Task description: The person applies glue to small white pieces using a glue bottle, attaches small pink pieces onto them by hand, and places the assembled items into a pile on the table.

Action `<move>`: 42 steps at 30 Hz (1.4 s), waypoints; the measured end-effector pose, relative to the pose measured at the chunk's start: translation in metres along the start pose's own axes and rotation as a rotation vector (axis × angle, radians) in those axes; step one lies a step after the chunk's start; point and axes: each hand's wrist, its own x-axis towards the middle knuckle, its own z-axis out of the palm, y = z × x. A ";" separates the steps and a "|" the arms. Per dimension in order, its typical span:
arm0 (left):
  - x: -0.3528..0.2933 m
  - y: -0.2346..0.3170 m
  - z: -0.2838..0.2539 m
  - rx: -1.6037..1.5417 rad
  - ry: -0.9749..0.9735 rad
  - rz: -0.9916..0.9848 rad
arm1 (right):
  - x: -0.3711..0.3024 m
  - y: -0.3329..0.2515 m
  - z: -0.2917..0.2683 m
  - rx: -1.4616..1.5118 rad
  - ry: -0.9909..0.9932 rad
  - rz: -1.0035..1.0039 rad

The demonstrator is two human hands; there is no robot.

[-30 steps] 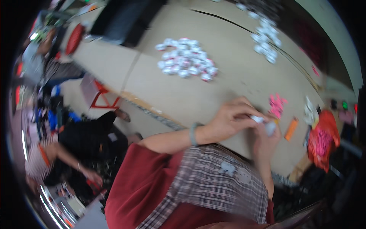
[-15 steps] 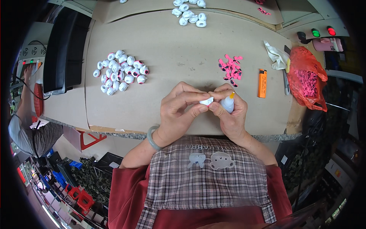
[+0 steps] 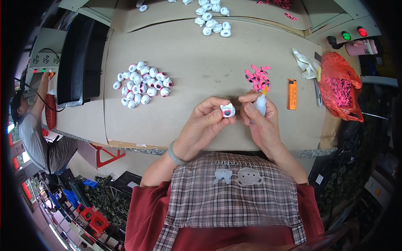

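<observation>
Between the thumb and fingers of my left hand (image 3: pixel 203 122) is a small white cat-head-shaped piece (image 3: pixel 228 110) with a pink-edged dark patch facing up. My right hand (image 3: pixel 266 125) is wrapped round a small squeeze bottle (image 3: pixel 260 103), pale and translucent, its thin yellow tip pointing up and away. The bottle and the white piece are apart. Just beyond the tip lies a loose heap of small pink pieces (image 3: pixel 260 74), some with dark faces. To the left, several white pieces with pink parts (image 3: pixel 144 80) form a cluster on the table.
Plain white pieces (image 3: pixel 212 26) lie at the back. On the right are an orange lighter (image 3: pixel 292 94), a crumpled white tissue (image 3: pixel 307 65) and a red plastic bag (image 3: pixel 333 62) holding pink pieces. A black bin (image 3: pixel 81 58) stands left, where a co-worker (image 3: pixel 35 125) reaches toward a machine.
My hands have moved apart. The white piece has been turned so its pink-edged patch shows, and the bottle is now more upright in my right hand. The whole view has shifted slightly.
</observation>
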 end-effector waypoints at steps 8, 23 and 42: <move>-0.006 0.009 0.002 -0.152 0.076 -0.020 | -0.001 -0.006 0.008 -0.108 0.000 0.021; -0.022 0.124 0.011 2.027 0.689 0.708 | -0.001 -0.009 -0.015 -0.210 0.079 -0.009; 0.142 0.102 0.003 2.216 0.319 0.729 | -0.005 -0.015 -0.023 -0.270 0.045 -0.047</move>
